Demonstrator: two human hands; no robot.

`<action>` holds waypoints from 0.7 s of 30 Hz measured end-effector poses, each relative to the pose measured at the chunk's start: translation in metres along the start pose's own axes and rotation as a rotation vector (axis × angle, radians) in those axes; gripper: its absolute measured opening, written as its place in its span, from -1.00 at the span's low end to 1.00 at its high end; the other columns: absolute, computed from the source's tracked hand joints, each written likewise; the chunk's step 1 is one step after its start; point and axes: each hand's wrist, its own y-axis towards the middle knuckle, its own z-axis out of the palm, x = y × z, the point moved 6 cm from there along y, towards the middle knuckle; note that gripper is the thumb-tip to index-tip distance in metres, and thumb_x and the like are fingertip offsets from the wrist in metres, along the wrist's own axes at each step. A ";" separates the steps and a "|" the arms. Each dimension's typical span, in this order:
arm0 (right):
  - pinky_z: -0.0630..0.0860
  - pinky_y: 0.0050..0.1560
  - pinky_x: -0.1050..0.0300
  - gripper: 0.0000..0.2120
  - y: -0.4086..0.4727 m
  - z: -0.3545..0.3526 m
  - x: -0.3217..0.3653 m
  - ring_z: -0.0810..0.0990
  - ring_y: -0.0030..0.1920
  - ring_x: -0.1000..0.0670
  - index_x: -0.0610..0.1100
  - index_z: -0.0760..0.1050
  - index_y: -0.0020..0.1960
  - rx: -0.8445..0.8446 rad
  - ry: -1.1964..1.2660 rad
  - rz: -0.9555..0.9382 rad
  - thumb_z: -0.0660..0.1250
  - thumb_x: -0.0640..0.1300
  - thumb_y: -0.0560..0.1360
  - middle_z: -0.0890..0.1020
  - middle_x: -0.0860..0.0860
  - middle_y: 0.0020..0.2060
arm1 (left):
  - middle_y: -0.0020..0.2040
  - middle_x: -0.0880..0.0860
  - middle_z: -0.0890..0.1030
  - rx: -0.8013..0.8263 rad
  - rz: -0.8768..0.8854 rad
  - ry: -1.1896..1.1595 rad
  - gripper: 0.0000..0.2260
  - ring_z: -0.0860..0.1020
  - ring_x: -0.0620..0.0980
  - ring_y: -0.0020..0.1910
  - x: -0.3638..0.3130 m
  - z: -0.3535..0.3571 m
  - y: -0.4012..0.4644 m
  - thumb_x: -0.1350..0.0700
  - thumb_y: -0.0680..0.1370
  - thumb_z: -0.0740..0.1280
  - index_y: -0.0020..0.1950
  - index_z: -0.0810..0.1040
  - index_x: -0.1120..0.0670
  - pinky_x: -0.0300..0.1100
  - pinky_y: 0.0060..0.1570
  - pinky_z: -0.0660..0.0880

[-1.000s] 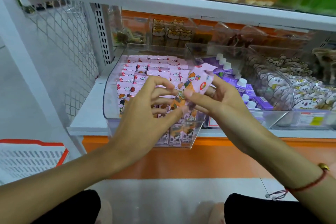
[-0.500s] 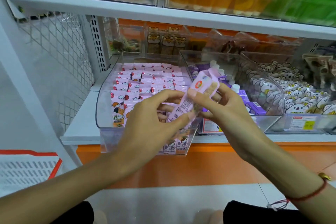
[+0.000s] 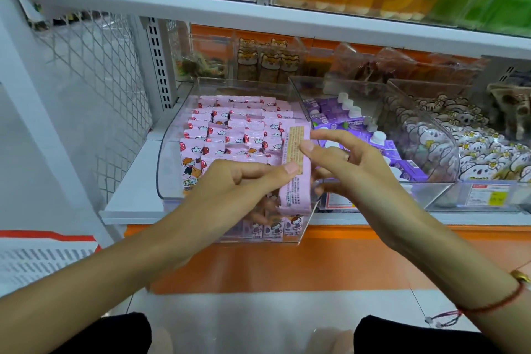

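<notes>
Grips one pink packet (image 3: 296,195) with both hands, upright, printed back toward the camera, over the near right corner of the clear bin (image 3: 168,169). Pinches its middle with the left hand (image 3: 230,190), thumb on the near face, fingers curled behind. Pinches its upper part with the right hand (image 3: 353,169), thumb pressed on the tan label, index finger stretched out by the top edge. In the bin, on the white shelf (image 3: 129,210), tight rows of stocked packets (image 3: 235,126) of the same pink, standing on end. Just right of it, purple cartons (image 3: 330,115) with white caps in a second bin; farther right, koala-printed packs (image 3: 482,149).
</notes>
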 end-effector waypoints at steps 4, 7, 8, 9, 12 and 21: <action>0.54 -0.26 0.25 -0.56 -0.002 0.003 0.007 0.54 -0.35 0.10 -0.06 0.41 0.29 0.026 -0.048 -0.141 0.35 -0.01 0.44 0.49 0.15 -0.43 | -0.19 -0.06 0.72 0.002 0.141 0.027 -0.78 0.67 -0.15 -0.23 -0.005 -0.001 0.000 -0.11 0.30 0.39 -0.11 0.70 -0.12 -0.36 -0.24 0.57; 0.55 -0.03 0.14 -0.56 -0.006 0.006 0.014 0.58 -0.16 0.10 0.08 0.32 0.33 0.064 -0.122 -0.248 0.34 0.02 0.48 0.54 0.08 -0.18 | -0.18 -0.26 0.67 -0.062 0.273 0.140 -0.84 0.63 -0.30 -0.17 -0.012 -0.004 -0.001 -0.08 0.33 0.38 -0.16 0.62 -0.34 -0.51 -0.16 0.48; 0.54 0.03 0.08 -0.59 -0.008 0.007 0.016 0.59 -0.11 0.09 0.11 0.31 0.31 0.078 -0.132 -0.272 0.31 0.00 0.49 0.55 0.04 -0.11 | -0.13 -0.26 0.67 -0.068 0.292 0.174 -0.81 0.62 -0.29 -0.13 -0.011 -0.006 -0.001 -0.08 0.35 0.36 -0.09 0.59 -0.34 -0.50 -0.12 0.48; 0.54 0.07 0.04 -0.61 -0.009 0.009 0.017 0.60 -0.09 0.07 0.11 0.30 0.29 0.091 -0.136 -0.293 0.28 -0.03 0.49 0.56 0.00 -0.05 | -0.06 -0.23 0.67 -0.070 0.302 0.196 -0.76 0.62 -0.26 -0.09 -0.010 -0.007 0.000 -0.09 0.37 0.35 0.01 0.55 -0.32 -0.45 -0.06 0.50; 0.51 0.07 0.02 -0.63 -0.011 0.011 0.019 0.59 -0.06 0.04 0.07 0.23 0.24 0.109 -0.138 -0.310 0.28 -0.07 0.50 0.54 -0.09 0.01 | 0.07 -0.10 0.65 -0.055 0.325 0.239 -0.68 0.59 -0.19 -0.02 -0.008 -0.008 0.003 -0.08 0.42 0.30 0.17 0.51 -0.23 -0.34 0.05 0.52; 0.58 0.04 -0.02 -0.64 -0.011 0.011 0.017 0.66 -0.06 0.02 -0.11 0.19 0.20 0.074 -0.034 -0.255 0.28 -0.32 0.52 0.62 0.04 0.02 | 0.11 -0.24 0.53 -0.340 0.518 0.712 -0.56 0.51 -0.18 0.10 -0.019 -0.020 -0.004 -0.19 0.36 0.43 0.22 0.48 -0.21 -0.05 0.04 0.53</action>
